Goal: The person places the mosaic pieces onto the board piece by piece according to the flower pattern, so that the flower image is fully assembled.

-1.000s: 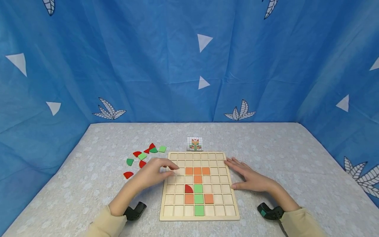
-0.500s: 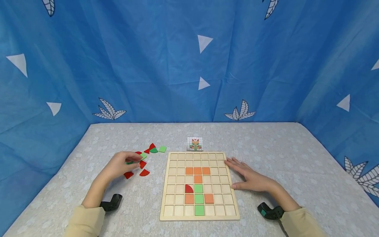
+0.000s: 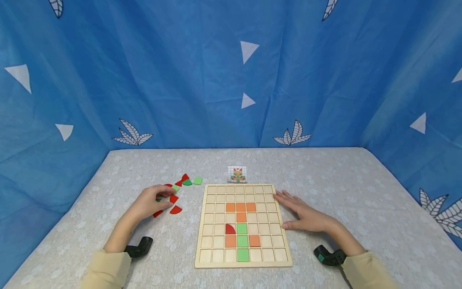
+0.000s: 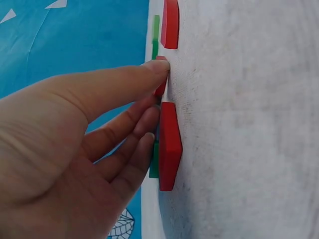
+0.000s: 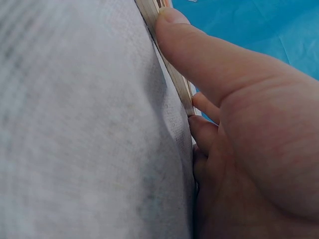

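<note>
My left hand hovers over the loose tiles left of the board, thumb and forefinger apart in the head view. Just off its fingertips lies a red quarter-circle tile, with another red quarter-circle tile nearer me. In the left wrist view, the thumb tip covers part of one red tile; a closer red tile and a dark green tile lie by the other fingers. On the right, my right hand rests with spread, straight fingers against the edge of the wooden grid board.
The board bears several orange squares, light green squares and a red quarter-circle. Behind it stands a small pattern card. A light green square and a dark green quarter-circle lie at the back left.
My left hand has moved left from above the board's left side to the loose tiles, then stayed nearly in place there. The right hand has not moved.
</note>
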`<state>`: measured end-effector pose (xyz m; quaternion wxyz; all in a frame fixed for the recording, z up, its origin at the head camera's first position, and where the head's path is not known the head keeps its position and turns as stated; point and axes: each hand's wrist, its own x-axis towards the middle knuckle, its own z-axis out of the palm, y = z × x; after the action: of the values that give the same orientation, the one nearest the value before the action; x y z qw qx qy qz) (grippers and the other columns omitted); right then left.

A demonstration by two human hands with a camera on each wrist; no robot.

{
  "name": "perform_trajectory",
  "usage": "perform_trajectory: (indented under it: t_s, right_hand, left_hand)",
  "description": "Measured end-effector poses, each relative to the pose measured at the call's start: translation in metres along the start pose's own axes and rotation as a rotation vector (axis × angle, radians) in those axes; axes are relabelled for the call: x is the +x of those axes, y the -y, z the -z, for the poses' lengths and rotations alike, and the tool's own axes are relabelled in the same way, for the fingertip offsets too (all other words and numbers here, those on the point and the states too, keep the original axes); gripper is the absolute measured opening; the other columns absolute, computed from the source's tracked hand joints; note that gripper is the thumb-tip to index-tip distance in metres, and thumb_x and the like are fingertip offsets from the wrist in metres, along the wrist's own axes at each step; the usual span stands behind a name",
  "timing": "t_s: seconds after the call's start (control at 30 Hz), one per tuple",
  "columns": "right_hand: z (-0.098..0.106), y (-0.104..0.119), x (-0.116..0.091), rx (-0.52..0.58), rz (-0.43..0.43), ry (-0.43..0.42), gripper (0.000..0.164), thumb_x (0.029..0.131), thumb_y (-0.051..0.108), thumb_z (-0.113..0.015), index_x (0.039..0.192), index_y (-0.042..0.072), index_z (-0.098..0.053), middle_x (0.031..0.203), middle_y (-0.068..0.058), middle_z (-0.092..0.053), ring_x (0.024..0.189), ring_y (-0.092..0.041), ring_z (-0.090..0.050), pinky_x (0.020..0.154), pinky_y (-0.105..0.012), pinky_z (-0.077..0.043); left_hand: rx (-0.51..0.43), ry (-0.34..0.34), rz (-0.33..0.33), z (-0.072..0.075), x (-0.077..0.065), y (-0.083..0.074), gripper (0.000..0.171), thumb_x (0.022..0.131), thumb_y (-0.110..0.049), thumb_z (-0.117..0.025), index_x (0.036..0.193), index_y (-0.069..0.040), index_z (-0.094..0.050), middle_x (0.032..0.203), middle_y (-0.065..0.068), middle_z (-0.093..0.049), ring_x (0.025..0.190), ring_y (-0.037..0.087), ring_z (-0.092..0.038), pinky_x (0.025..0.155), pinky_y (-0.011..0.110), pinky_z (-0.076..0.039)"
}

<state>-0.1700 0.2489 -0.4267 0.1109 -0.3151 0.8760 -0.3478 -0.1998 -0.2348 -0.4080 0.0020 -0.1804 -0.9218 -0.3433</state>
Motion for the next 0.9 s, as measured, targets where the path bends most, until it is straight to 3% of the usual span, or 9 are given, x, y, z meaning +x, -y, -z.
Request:
perform_trajectory:
  t_s: [0.9]
  right_hand:
    - [0.0005,0.0013,-0.0009,0.005,-0.010,0.002,0.083,0.084,0.036,-0.069,0.148,0.006,-0.025,0.152,-0.016,-0.014,0.138,-0.036,-0.006,0.104,-0.061,-0.002]
  left_hand:
    - [-0.047,-0.096,0.016,-0.0051,-0.0022,0.0093,0.033,0.078,-0.010,-0.077,0.106,0.004,-0.068,0.096,0.011,-0.066,0.086,0.024,-0.063,0.075,0.039,-0.052]
